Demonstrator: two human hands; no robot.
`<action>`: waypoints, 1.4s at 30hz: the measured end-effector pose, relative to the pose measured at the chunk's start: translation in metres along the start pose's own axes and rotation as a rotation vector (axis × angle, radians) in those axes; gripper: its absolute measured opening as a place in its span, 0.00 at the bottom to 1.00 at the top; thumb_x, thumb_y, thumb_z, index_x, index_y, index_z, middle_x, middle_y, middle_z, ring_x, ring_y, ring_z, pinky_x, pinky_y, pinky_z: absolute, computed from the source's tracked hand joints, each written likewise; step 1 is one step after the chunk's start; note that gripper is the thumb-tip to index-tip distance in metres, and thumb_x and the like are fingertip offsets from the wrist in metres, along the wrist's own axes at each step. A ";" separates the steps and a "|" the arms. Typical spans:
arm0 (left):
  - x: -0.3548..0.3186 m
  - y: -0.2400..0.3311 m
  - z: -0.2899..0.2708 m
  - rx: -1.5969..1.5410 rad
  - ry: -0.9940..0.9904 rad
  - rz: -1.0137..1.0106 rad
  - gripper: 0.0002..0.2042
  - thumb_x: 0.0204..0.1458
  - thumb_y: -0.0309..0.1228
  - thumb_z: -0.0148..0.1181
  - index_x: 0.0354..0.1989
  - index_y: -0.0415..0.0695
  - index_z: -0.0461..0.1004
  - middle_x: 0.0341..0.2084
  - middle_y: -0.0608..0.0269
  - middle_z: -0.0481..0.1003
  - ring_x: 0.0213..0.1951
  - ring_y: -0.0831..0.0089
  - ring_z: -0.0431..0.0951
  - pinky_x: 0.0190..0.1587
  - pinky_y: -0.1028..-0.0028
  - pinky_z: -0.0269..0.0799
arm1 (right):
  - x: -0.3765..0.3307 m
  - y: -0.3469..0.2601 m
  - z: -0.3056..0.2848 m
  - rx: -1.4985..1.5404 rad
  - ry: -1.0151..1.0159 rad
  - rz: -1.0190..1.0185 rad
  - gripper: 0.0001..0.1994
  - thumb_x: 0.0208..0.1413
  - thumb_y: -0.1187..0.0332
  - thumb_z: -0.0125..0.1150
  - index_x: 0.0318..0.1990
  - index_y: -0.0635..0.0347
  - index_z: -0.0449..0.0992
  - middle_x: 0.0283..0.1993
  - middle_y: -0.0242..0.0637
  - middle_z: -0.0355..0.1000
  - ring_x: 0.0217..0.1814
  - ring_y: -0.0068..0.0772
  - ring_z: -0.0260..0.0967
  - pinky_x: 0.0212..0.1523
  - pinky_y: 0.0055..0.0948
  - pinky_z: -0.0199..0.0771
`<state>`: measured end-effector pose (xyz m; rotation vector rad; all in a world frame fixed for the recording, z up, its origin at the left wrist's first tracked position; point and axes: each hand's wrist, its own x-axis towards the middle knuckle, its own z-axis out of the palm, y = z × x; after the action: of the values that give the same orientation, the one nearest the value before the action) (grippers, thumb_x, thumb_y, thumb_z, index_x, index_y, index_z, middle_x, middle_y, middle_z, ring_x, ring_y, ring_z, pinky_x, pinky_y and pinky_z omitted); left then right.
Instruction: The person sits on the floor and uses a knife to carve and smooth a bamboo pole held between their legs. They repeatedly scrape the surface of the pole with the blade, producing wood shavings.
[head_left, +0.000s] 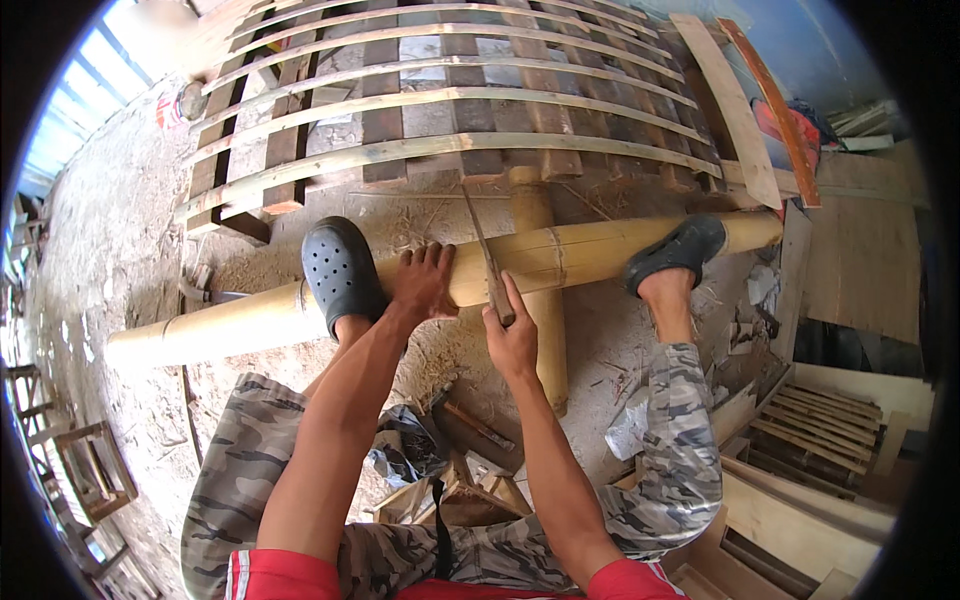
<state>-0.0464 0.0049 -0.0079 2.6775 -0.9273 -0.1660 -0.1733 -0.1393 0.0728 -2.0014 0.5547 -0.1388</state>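
Observation:
A thick pale bamboo pole (600, 243) lies crosswise in front of me, propped on a second bamboo piece (547, 350) beneath it. My left hand (424, 284) rests on the pole, its fingers spread and pressed over the top. Just to its right, my right hand (511, 338) is closed around the handle of a handsaw (488, 250). The saw's narrow blade points away from me across the pole, seen nearly edge-on; its teeth cannot be made out. My dark clogs stand on the pole, the left clog (343, 275) beside my left hand and the right clog (678, 254) farther right.
Beyond the pole stands a slatted wooden frame (450, 145). Loose boards (735, 110) lean at the far right. A dark plastic bag (405, 445) and wood pieces lie between my legs. Wooden crates (800, 520) sit at the lower right. Shavings litter the dirt floor (120, 240).

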 end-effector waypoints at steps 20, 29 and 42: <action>-0.011 0.008 0.018 0.078 0.069 0.009 0.61 0.20 0.51 0.84 0.70 0.43 0.61 0.64 0.47 0.67 0.66 0.50 0.67 0.66 0.47 0.61 | -0.006 0.012 0.003 -0.108 0.109 -0.125 0.31 0.62 0.66 0.63 0.73 0.51 0.66 0.35 0.41 0.79 0.28 0.30 0.68 0.37 0.33 0.74; -0.007 0.011 0.020 0.038 0.092 0.005 0.57 0.24 0.49 0.81 0.69 0.43 0.61 0.63 0.46 0.68 0.64 0.49 0.68 0.67 0.46 0.60 | -0.035 0.085 0.014 0.070 0.088 -0.180 0.29 0.64 0.68 0.62 0.72 0.62 0.66 0.55 0.43 0.79 0.41 0.23 0.72 0.44 0.25 0.75; -0.001 -0.003 0.011 0.076 0.101 0.031 0.58 0.22 0.49 0.82 0.68 0.41 0.62 0.62 0.47 0.69 0.63 0.49 0.70 0.66 0.51 0.63 | -0.101 -0.027 -0.054 -0.011 0.008 -0.084 0.29 0.64 0.68 0.61 0.72 0.62 0.66 0.67 0.51 0.73 0.67 0.38 0.72 0.65 0.33 0.70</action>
<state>-0.0477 0.0045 -0.0192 2.7108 -0.9608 0.0112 -0.2716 -0.1287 0.1357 -2.0365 0.4772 -0.1953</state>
